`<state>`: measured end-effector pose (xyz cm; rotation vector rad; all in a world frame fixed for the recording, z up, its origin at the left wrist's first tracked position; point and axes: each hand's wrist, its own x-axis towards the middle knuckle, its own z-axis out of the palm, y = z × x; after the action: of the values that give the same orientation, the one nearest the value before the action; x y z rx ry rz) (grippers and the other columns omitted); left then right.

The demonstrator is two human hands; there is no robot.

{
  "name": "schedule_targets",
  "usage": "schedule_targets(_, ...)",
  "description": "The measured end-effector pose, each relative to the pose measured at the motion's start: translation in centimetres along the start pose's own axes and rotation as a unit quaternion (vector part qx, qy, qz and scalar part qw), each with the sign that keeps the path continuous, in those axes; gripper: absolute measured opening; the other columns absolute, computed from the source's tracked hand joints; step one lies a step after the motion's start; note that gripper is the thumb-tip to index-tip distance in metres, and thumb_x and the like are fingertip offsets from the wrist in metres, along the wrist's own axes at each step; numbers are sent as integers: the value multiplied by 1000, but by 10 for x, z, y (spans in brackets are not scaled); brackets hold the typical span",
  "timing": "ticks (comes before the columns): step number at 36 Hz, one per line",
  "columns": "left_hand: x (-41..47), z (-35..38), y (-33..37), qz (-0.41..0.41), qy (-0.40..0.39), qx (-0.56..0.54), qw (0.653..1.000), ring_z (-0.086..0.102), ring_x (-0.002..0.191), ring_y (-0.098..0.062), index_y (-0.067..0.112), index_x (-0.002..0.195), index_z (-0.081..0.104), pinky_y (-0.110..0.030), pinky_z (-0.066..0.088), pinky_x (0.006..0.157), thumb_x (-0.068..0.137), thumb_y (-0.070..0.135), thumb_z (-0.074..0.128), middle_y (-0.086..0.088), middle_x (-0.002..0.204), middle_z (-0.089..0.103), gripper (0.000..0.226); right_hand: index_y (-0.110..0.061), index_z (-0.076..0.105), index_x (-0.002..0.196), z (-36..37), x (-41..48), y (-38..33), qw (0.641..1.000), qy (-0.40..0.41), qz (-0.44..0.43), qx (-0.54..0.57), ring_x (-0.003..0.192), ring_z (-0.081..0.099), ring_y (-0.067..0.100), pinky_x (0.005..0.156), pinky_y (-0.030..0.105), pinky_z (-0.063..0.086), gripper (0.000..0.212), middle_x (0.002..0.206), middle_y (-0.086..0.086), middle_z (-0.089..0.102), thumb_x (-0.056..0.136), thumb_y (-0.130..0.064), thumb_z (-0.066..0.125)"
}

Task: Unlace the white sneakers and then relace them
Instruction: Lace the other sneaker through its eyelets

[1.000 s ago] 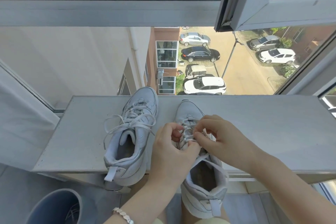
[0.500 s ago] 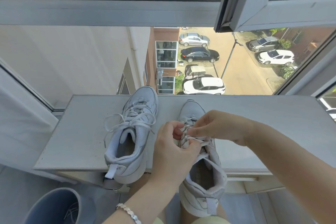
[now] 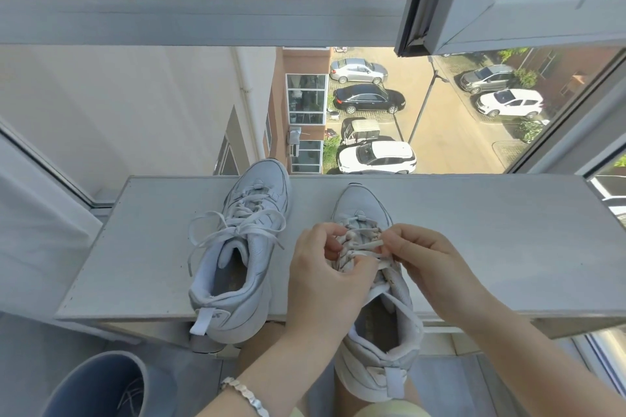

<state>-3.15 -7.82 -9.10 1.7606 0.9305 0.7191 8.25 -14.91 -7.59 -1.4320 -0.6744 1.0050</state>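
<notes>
Two white sneakers (image 3: 242, 257) on one sill (image 3: 491, 240), two hands pinching laces (image 3: 359, 242)

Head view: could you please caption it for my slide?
Left hand and right hand pinch the lace of one white sneaker on a window ledge; the other sneaker sits tied beside it.

White sneakers (image 3: 237, 264), blue bin (image 3: 98, 386)

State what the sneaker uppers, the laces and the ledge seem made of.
Sneaker uppers: smooth white leather or synthetic, faint sheen, stitched panels. Laces: flat woven fabric, limp loops. Ledge: matte pale-grey board, likely laminate or painted wood, faint grain streaks.
</notes>
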Motion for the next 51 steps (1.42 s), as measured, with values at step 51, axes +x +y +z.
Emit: schedule_targets(51,66,-45,32,-21,-275,122,953,57,69,0,27,75,66,-14,46,67,85,21,67,12,75,65,11,-22,57,69,5,-13,3,951,100,-16,-292,58,43,8,53,13,34,11,59,-5,48,66,-16,66)
